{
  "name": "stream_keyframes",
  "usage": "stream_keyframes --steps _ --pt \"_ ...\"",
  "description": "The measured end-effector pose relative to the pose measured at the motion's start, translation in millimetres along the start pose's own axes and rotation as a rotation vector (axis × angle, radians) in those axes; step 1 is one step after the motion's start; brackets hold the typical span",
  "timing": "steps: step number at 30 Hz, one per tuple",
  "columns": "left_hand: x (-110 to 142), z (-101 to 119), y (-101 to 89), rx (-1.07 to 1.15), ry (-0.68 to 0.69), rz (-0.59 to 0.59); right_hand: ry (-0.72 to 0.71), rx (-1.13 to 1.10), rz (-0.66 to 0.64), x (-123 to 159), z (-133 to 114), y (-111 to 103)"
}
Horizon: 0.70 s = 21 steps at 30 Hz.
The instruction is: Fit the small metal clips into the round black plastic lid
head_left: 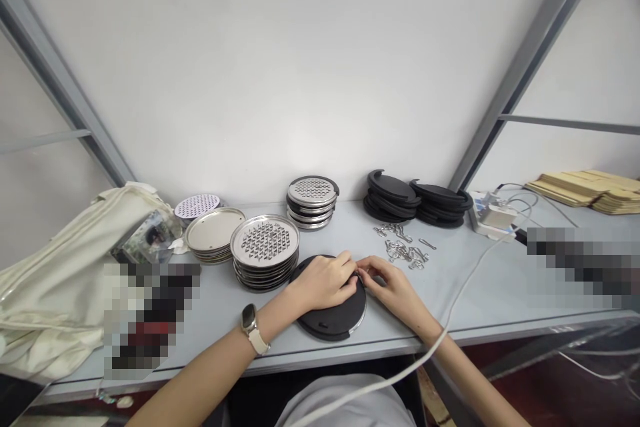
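Note:
A black round disc [333, 315] with a metal rim showing along its lower right edge lies near the front of the table. My left hand [327, 280], with a watch on its wrist, rests over the disc, fingers curled toward its upper right edge. There my right hand [385, 283] closes thumb and fingers in a pinch at the rim; what sits between the fingertips is too small to make out. Left of the disc stands a stack of round metal grater plates [265, 242], the top one with raised teeth. Small metal wire clips [406, 253] lie scattered behind my right hand.
Behind are assembled graters [313, 192], black discs in two piles [393, 193], and plain metal plates [214, 228]. A cream cloth bag [60, 280] covers the left side. A white cable [463, 290] crosses over my right forearm from a power strip [493, 220]. Flat yellowish pieces [585, 187] lie far right.

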<state>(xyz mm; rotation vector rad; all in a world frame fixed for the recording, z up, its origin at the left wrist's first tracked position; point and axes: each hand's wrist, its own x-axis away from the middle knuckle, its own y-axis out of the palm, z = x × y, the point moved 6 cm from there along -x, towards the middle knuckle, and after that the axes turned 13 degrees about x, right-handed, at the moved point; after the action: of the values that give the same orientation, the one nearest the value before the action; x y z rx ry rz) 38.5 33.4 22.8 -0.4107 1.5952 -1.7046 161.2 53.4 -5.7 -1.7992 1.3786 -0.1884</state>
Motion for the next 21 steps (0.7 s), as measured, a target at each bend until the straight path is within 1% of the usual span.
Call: stream_keyframes --steps 5,10,21 --pt "0.1 0.4 -0.4 -0.006 0.008 0.007 0.007 0.019 0.004 0.2 2.8 0.8" --pt "0.4 0.1 0.0 0.0 0.01 0.017 -0.014 0.016 -0.009 -0.3 0.2 1.1" --pt "-0.2 0.7 -1.8 -0.007 0.0 -0.002 -0.036 -0.021 -0.041 -1.9 -1.1 3.1"
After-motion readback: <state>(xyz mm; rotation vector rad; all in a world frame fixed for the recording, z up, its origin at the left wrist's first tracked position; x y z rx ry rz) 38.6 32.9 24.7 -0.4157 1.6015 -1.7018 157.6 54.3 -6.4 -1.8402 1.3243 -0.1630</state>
